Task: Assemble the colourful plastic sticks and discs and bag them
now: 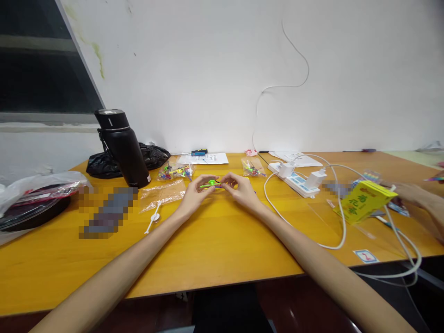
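Over the middle of the table, my left hand (197,193) pinches a small bright green plastic piece (207,184) between thumb and fingers. My right hand (242,190) faces it, its fingertips closed at the other end of the same piece. Some purple shows under the green part, but the fingers hide much of it. A white plastic stick with a round middle (155,217) lies left of my left hand, beside a flat clear plastic bag (163,195). Two clear bags of colourful plastic parts, a left bag (175,171) and a right bag (252,166), lie beyond my hands.
A black bottle (123,150) stands at the left before a black plastic bag (156,155). On the right are a white power strip (294,180) with plugged chargers, looping white cables (343,222) and a yellow packet (366,201). Another person's hand (409,194) reaches in there.
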Demonstrator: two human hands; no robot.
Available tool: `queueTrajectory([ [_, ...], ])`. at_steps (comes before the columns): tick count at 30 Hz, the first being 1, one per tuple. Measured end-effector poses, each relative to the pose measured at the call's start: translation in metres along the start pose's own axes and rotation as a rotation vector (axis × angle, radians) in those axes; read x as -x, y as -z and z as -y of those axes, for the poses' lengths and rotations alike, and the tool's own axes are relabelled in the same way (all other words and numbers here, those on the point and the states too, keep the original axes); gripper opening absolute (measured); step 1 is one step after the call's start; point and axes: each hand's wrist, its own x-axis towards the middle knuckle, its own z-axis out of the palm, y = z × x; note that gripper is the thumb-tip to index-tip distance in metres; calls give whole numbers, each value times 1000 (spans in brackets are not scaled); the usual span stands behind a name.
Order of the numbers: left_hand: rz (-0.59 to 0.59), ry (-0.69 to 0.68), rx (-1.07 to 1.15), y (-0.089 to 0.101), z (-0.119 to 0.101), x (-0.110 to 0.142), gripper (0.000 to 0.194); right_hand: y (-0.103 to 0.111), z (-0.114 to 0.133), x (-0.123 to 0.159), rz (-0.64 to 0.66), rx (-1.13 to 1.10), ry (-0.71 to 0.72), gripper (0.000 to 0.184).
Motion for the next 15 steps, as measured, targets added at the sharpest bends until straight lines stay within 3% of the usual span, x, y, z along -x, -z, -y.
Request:
queueTrajectory([
  [6,3,-23,-48,1,2,-1,32,-1,-3,1,7,31,16,10],
  [15,-51,128,21,4,3,-1,42,-4,-3,3,94,69,30,11],
])
